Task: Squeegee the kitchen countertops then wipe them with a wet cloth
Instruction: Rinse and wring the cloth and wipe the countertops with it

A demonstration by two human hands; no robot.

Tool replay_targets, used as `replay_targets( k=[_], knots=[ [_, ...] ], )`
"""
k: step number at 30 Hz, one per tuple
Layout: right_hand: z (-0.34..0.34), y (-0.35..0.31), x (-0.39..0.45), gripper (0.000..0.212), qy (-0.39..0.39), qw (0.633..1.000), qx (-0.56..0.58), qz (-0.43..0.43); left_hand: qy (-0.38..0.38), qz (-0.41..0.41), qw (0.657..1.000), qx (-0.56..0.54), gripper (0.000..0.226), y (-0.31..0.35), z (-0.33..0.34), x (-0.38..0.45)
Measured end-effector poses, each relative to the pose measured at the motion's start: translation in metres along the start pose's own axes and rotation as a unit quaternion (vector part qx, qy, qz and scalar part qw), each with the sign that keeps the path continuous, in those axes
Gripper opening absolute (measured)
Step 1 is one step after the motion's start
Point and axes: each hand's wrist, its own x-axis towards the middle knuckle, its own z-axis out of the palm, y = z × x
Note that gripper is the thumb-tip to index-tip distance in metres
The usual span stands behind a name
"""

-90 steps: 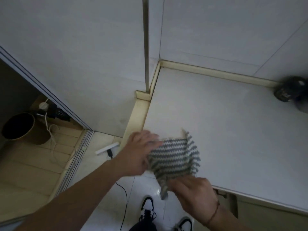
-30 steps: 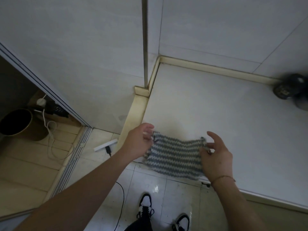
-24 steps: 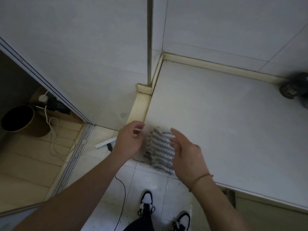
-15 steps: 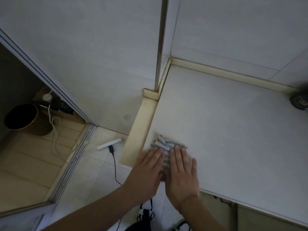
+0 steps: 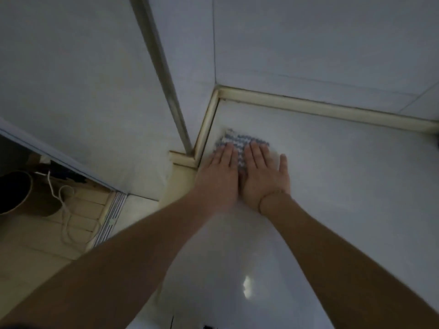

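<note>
Cloth [image 5: 240,141]: folded small now, no longer spread between my hands; it has slid from the near edge to the far-left corner, so I judge wiping is under way.
Look: grey-and-white zigzag stripes, bunched, mostly hidden under my fingers.
Left hand [image 5: 219,173]: flat, fingers straight, pressing the cloth.
Right hand [image 5: 263,175]: flat alongside, fingers straight, thumb splayed right.
Countertop [image 5: 344,186]: pale, glossy near me.
Trim [image 5: 308,104]: yellowed, along the far wall.
</note>
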Motion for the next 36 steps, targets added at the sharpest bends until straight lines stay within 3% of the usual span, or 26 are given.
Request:
replay_targets(
  k=[6,9,13,19,28,32,36],
  knots=[
    [-0.033,0.032,0.118,0.061,0.008,1.0,-0.011,-0.017,-0.013,-0.026,0.999,0.031,0.061,-0.013,-0.037,0.111],
    [-0.024,0.034,0.13,0.058,0.04,0.999,0.004,-0.027,-0.004,-0.029,0.999,0.029,0.061,-0.018,-0.032,0.129],
    [-0.023,0.029,0.123,0.059,0.024,0.999,0.031,-0.025,0.004,-0.026,1.0,0.007,0.065,-0.019,-0.028,0.117],
    [0.007,-0.003,0.015,0.06,-0.008,0.998,0.037,-0.048,-0.005,-0.006,0.999,0.051,0.072,-0.012,0.018,0.005],
    [0.075,-0.073,-0.215,0.07,0.0,0.994,0.092,-0.059,0.046,0.049,0.998,-0.016,0.081,0.015,0.069,-0.24],
    [0.08,-0.07,-0.234,0.067,-0.004,0.994,0.073,-0.085,0.009,0.033,0.998,-0.054,0.072,0.025,0.064,-0.26],
    [0.083,-0.033,-0.243,0.065,0.004,0.998,0.059,-0.036,0.008,0.062,0.996,-0.063,0.065,0.059,0.059,-0.246]
  ],
)
